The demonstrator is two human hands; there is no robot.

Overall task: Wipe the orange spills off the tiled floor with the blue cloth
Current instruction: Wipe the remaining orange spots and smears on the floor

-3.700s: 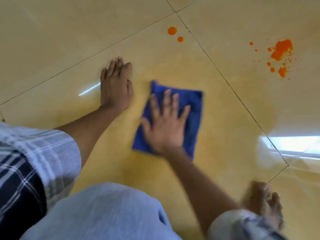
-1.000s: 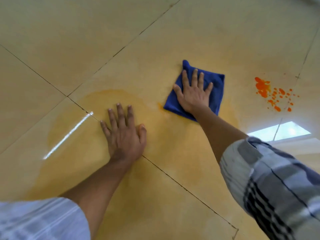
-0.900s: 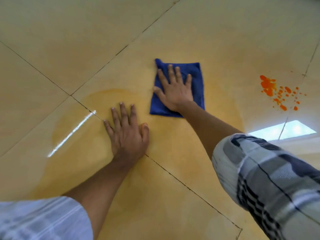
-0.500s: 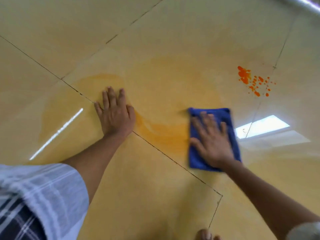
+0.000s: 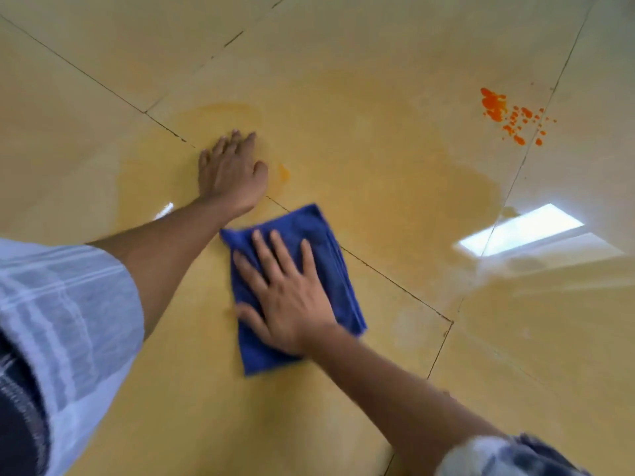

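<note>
Head cam: right hand point(image 5: 288, 304) flat on blue cloth point(image 5: 330, 255), fingers straight; left hand point(image 5: 230, 173) flat on floor point(image 5: 343, 36). Orange spills point(image 5: 508, 115) well apart, far right. Vs 0.5 s ago: cloth slid nearer left wrist.

Glossy tiled floor point(image 5: 343, 46); soft, nappy blue cloth point(image 5: 330, 255).

The right hand point(image 5: 288, 297), pressed flat on the blue cloth point(image 5: 295, 286), has swept it back from the far tile toward the person, across a grout line, to just beside the left hand's wrist. Two small orange drops seen earlier are gone.
</note>
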